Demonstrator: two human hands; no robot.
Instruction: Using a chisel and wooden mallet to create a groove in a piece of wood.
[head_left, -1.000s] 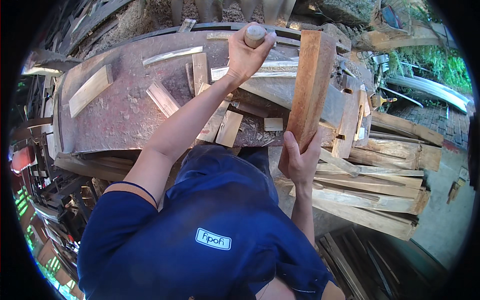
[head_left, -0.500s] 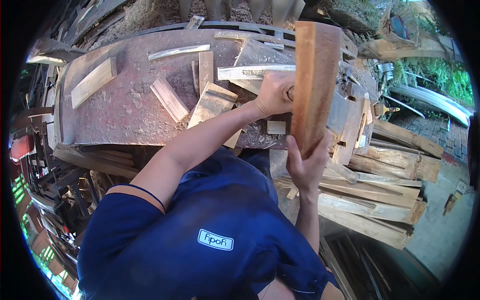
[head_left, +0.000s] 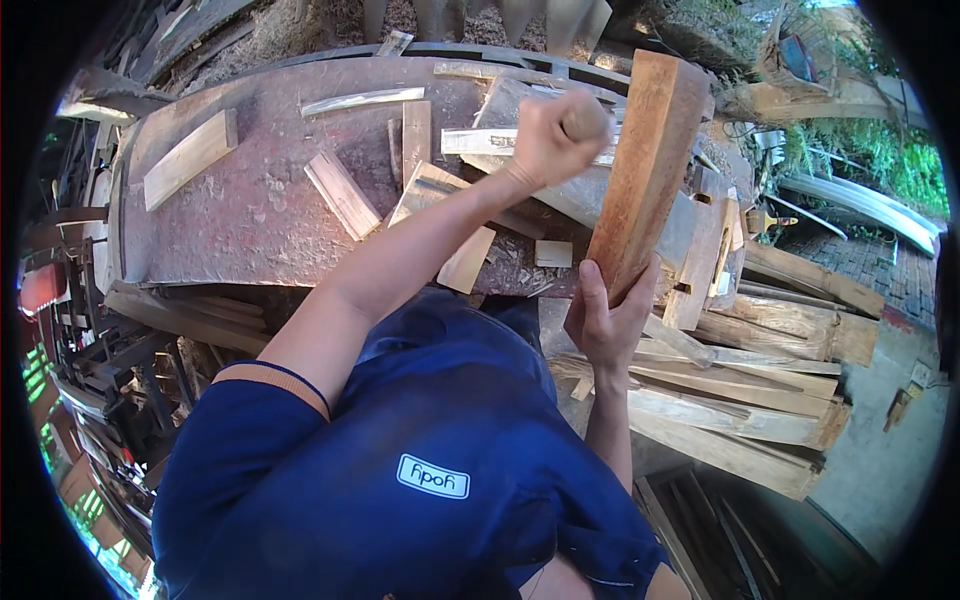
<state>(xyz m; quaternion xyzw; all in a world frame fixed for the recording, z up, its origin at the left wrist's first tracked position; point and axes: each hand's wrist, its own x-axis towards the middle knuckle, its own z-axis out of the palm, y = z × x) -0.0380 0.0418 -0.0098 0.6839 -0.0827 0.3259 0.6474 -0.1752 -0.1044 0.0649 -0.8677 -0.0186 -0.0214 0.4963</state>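
My left hand [head_left: 555, 143] is closed in a fist over the bench, around a round-ended wooden handle [head_left: 585, 118]. Whatever lies below the fist on that handle is hidden. To the right, a thick, squared brown wooden block [head_left: 650, 150] rises at a slant, its top leaning right. My right hand [head_left: 610, 310] grips its lower end, with the thumb on the near side. A gap separates the block from my left fist. Under the fist, a pale wood strip [head_left: 480, 141] and a wide board [head_left: 508, 100] lie on the bench.
The worn reddish bench [head_left: 250, 200] carries several offcuts, among them a short plank [head_left: 343, 195], a longer piece [head_left: 190, 160] and a small block [head_left: 553, 253]. Rough timber [head_left: 740, 400] is stacked at the right. A paintbrush [head_left: 770, 220] sits by the bench's right end.
The block has swung to the right and tilted, away from my left hand. My left fist has risen slightly, and more of the round handle end shows.
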